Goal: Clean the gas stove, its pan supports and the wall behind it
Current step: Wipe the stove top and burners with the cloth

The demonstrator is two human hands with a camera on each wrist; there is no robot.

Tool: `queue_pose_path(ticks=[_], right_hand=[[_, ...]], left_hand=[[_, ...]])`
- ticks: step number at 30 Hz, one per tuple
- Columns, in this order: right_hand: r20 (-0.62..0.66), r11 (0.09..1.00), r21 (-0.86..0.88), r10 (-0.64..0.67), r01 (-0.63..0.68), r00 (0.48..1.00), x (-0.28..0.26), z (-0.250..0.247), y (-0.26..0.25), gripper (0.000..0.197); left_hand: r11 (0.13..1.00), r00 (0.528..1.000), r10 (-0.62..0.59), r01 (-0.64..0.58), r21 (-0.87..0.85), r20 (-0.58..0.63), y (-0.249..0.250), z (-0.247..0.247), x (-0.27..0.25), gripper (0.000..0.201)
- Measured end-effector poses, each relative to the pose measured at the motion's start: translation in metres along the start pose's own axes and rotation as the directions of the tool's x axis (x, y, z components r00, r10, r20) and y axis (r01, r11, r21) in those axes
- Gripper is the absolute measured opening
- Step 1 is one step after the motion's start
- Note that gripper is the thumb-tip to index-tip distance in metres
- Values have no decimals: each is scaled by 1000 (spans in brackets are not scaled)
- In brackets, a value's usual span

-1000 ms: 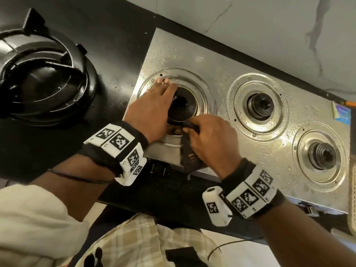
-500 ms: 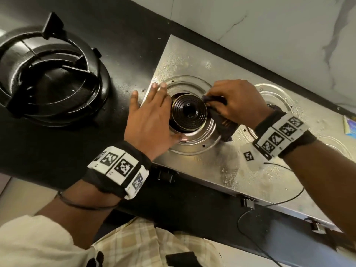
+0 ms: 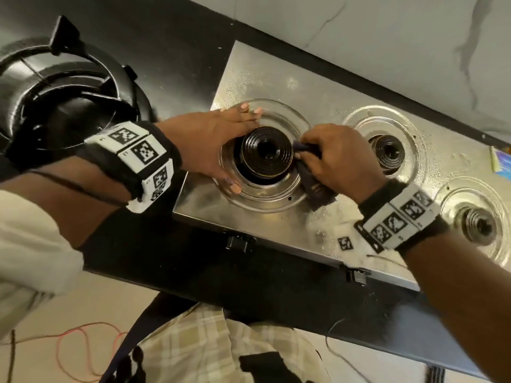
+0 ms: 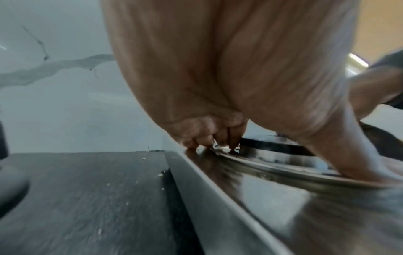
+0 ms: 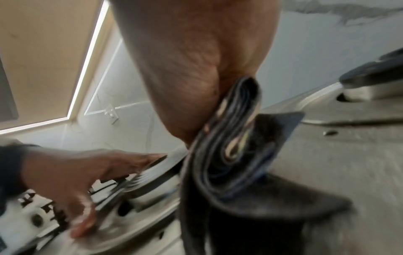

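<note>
A person stands at a shiny silver metal gas stove [image 3: 345, 87] that sits on a black countertop [image 3: 171, 51]. The stove has three round burners in a row.

The left hand [image 3: 204, 145] lies flat on the stove, just left of the round black ridged burner [image 3: 266, 152] at the left end. Its fingers [image 3: 244, 113] are straight and close together, and they reach past the far side of the burner onto the shiny ring [image 3: 279, 201] around it. The thumb [image 3: 231, 183] points along the near side of the burner. The left wrist view shows the fingertips [image 4: 203, 139] pressing down on the metal top [image 4: 272, 198].

The right hand [image 3: 341, 158] is on the right side of the same burner. Its fingers are curled tight around a dark folded cloth [image 3: 315, 186]. The cloth touches the right edge of the burner and hangs down onto the ring. In the right wrist view the folded cloth [image 5: 229, 163] sticks out from under the palm [image 5: 196, 60].

A stack of black metal pan supports [image 3: 63, 92] sits on the countertop, to the left of the stove and well apart from it. The pale marble wall [image 3: 387, 31] with grey veins runs behind the stove.
</note>
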State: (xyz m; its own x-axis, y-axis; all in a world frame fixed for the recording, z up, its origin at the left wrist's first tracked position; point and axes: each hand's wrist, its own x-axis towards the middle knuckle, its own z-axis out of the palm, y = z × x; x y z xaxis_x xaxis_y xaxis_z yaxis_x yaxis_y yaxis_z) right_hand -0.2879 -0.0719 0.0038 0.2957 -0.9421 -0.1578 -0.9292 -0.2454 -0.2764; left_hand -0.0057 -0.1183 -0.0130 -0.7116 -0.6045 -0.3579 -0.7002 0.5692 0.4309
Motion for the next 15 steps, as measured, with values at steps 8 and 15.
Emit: queue_pose_path(ticks=[8, 15], right_hand=[[-17, 947, 219, 246, -237, 969, -63, 30, -76, 14], [-38, 926, 153, 355, -345, 934, -59, 29, -83, 14]], left_hand=[[995, 986, -76, 85, 57, -150, 12, 31, -11, 133], [981, 972, -159, 175, 79, -174, 28, 38, -22, 124]])
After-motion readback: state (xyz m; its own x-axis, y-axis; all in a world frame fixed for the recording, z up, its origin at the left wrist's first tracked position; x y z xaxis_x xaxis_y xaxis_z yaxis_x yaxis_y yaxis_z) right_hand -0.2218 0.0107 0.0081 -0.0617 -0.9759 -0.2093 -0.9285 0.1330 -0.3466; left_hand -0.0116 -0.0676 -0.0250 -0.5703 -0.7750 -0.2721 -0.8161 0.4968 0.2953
